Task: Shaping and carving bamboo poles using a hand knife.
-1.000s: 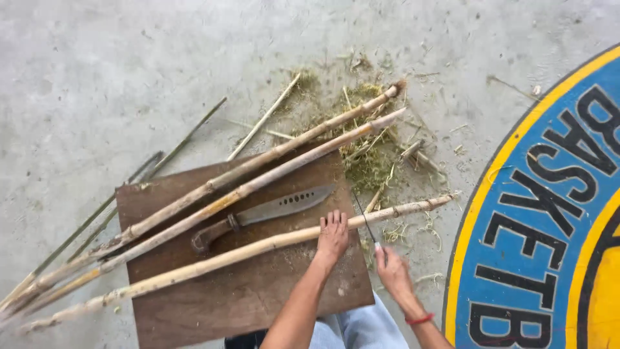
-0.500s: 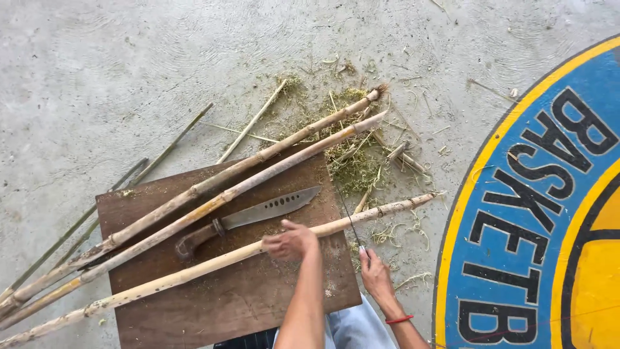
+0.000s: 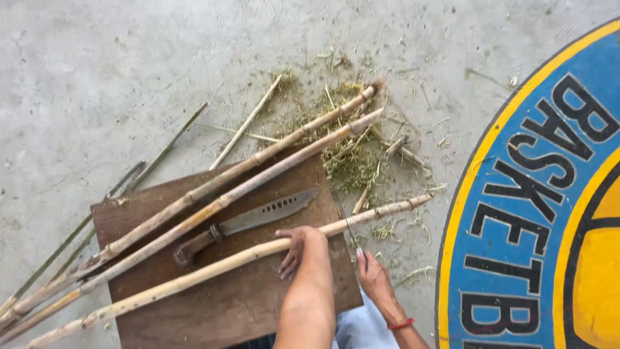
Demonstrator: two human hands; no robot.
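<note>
Left hand (image 3: pixel 298 249) presses flat on the near cane (image 3: pixel 213 271) across the board (image 3: pixel 258 304); right hand (image 3: pixel 374 278) pinches a thin sliver (image 3: pixel 351 234). Trimming underway; knife (image 3: pixel 248 223) lies ungripped, needing pickup.

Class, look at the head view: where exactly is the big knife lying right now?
The knife lies on the brown wooden board, between two bamboo stalks above and a pale stalk below, just left of the left hand.

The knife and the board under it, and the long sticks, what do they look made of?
The knife: dull grey metal blade with a row of holes, and a dark grip, probably wood. The board: brown wood, matte and worn. The long sticks: dry, pale tan bamboo or cane, judging by the ringed joints.
</note>
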